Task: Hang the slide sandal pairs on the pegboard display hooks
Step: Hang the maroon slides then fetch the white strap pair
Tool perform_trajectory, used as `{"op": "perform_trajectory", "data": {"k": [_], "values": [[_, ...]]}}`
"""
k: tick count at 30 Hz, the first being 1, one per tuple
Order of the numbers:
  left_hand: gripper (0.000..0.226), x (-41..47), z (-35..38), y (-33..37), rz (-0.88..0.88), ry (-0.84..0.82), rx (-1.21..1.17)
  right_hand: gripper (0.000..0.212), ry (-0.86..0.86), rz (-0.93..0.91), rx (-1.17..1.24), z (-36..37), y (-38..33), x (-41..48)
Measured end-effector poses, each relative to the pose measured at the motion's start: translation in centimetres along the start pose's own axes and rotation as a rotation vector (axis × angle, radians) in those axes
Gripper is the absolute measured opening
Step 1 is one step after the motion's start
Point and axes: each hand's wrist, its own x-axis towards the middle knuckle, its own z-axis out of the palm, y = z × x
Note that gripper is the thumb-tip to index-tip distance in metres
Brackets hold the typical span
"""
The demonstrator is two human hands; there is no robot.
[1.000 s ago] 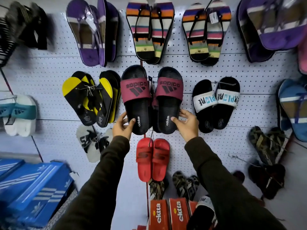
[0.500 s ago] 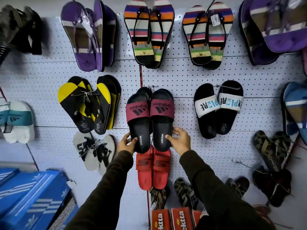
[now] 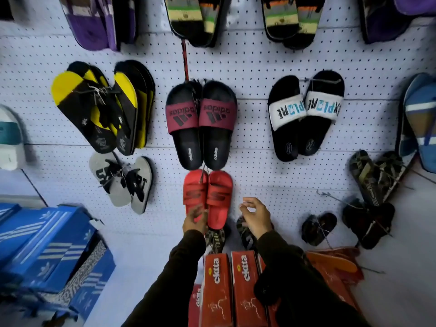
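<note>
A black slide pair with maroon adidas straps (image 3: 203, 128) hangs toes-up on the white pegboard (image 3: 254, 67), with no hand on it. Just below hangs a red slide pair (image 3: 218, 197). My left hand (image 3: 194, 220) is blurred, fingers apart, in front of the heel of the left red slide; I see no grip. To the right of the red pair, my right hand (image 3: 257, 215) hovers with its fingers spread and holds nothing.
Black slides with white EXPLORE straps (image 3: 304, 114) hang to the right, yellow-and-black flip-flops (image 3: 94, 107) and grey sandals (image 3: 122, 182) to the left. A bare hook (image 3: 330, 197) sticks out at the lower right. Blue boxes (image 3: 47, 244) and red boxes (image 3: 226, 286) stand below.
Both hands let go of the adidas pair, which now hangs closed together on the board. The hands have dropped to the level of the red pair.
</note>
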Motion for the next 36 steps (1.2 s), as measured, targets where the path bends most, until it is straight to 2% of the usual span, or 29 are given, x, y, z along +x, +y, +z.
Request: {"op": "perform_trajectory", "data": {"k": [7, 12, 16, 17, 20, 23, 25, 29, 31, 33, 36], "values": [[0.034, -4.7, 3.0, -9.6, -0.147, -0.172, 0.321, 0.031, 0.012, 0.226, -0.128, -5.8, 10.1, -2.9], [0.033, -7.0, 5.3, -14.7, -0.168, -0.313, 0.566, 0.034, 0.049, 0.453, -0.271, -10.3, 17.7, -6.0], [0.044, -7.7, 8.1, -17.5, -0.238, -0.441, 0.686, 0.066, 0.046, 0.717, -0.374, -12.2, 22.5, -8.2], [0.049, -7.6, 9.1, -18.1, -0.256, -0.475, 0.713, 0.068, 0.032, 0.763, -0.376, -12.4, 23.6, -8.5], [0.060, -7.0, 11.8, -19.5, -0.281, -0.551, 0.803, 0.060, -0.018, 0.895, -0.197, -12.3, 25.9, -8.8], [0.062, -6.2, 13.9, -21.1, -0.286, -0.503, 0.843, 0.056, 0.061, 1.010, 0.231, -11.6, 27.3, -8.4], [0.060, -5.7, 14.5, -21.9, -0.292, -0.441, 0.891, 0.058, 0.114, 1.008, 0.343, -11.3, 28.1, -8.2], [0.055, -5.3, 14.8, -23.0, -0.393, -0.420, 0.860, 0.057, 0.173, 0.945, 0.320, -11.5, 29.3, -7.8], [0.050, -5.3, 14.7, -23.4, -0.428, -0.426, 0.842, 0.049, 0.182, 0.926, 0.342, -11.9, 29.5, -7.7], [0.048, -5.7, 14.4, -23.5, -0.470, -0.418, 0.771, 0.042, 0.174, 0.912, 0.318, -12.7, 29.6, -7.9], [0.054, -7.0, 13.9, -23.4, -0.565, -0.364, 0.574, 0.045, 0.153, 0.922, 0.340, -14.2, 29.5, -8.2]]}}
